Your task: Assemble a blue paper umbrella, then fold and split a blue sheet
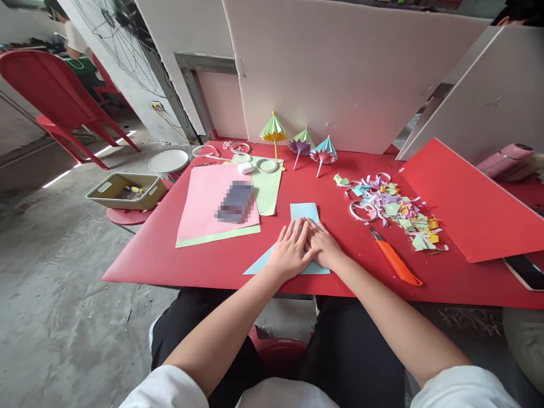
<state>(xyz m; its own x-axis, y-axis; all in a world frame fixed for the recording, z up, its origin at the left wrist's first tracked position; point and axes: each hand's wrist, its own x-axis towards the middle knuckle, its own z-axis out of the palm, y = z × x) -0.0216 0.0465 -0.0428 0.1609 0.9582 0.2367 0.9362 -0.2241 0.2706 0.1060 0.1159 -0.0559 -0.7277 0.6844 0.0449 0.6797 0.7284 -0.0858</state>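
A light blue sheet of paper [304, 211], partly folded, lies near the table's front edge. A slanted edge shows at its lower left, and a strip stands out at the top. My left hand [291, 249] lies flat on it with the fingers stretched out. Beside it, my right hand [323, 245] also presses flat on the paper, its fingertips partly under or against the left fingers. Both palms hide the middle of the sheet. To the right of my right hand rests an orange utility knife [396, 262] with its blade out.
Paper scraps [397, 209] and a tape roll [363, 211] lie right. Three paper umbrellas, one a green-yellow umbrella [274, 131], stand at the back. Pink paper [202, 204] lies left under a blurred object [236, 201]. A red board [471, 204] leans at right near a phone [527, 272].
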